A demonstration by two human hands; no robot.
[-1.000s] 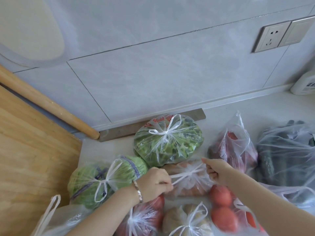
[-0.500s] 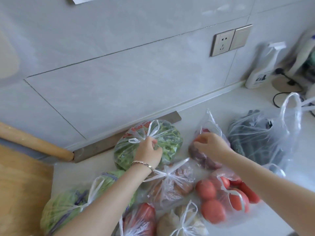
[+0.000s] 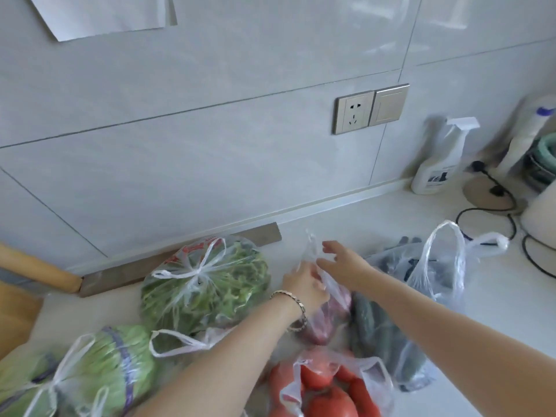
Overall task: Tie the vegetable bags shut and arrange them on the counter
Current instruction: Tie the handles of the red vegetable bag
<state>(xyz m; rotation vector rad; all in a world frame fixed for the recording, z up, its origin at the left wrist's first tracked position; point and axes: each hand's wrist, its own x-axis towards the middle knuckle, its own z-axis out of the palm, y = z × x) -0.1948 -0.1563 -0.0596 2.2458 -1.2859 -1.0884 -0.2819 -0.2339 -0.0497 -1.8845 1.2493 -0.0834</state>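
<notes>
A clear bag of purple-red vegetables point(image 3: 326, 322) stands in the middle of the counter with its top untied. My left hand point(image 3: 304, 288), with a bracelet at the wrist, grips the bag's plastic near the top. My right hand point(image 3: 343, 263) is spread open at the bag's raised handle point(image 3: 310, 245), fingers apart. A knotted bag of leafy greens point(image 3: 207, 284) lies to the left. The knotted cabbage bag point(image 3: 90, 374) sits at the lower left. The tomato bag point(image 3: 328, 389) and the cucumber bag point(image 3: 391, 332) are open.
A spray bottle point(image 3: 436, 164), a black cable point(image 3: 496, 206) and a white appliance stand at the right along the wall. A wall socket point(image 3: 355, 114) is above the counter. A rolling pin point(image 3: 36, 270) and a wooden board point(image 3: 15, 314) lie at the left.
My left hand left the greens bag and moved right onto the purple vegetable bag. My right hand rose to that bag's handle. The view shifted right.
</notes>
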